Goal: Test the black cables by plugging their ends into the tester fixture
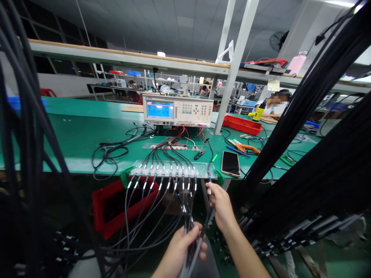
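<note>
My left hand [188, 245] is closed around a bundle of grey and black cables [185, 222] below the bench edge. Higher and to the right, the fingers of my right hand [218, 199] pinch a single cable [210, 189] close below its blue-ended connector. That connector meets the right end of a clear connector strip [205, 170] along the bench's front edge. Several more cables with white labels plug into the strip and hang down to the left. Thin black leads [156, 150] run from the strip's back toward a bench test meter [178, 110] with a lit blue screen.
A phone [230, 163] lies right of the strip, near orange-handled pliers [246, 148] and a red tray [242, 124]. Loose cables [111, 152] coil at left. Thick cable bundles hang on both sides. A red bin [101, 216] stands below. A person [272, 104] sits beyond the bench.
</note>
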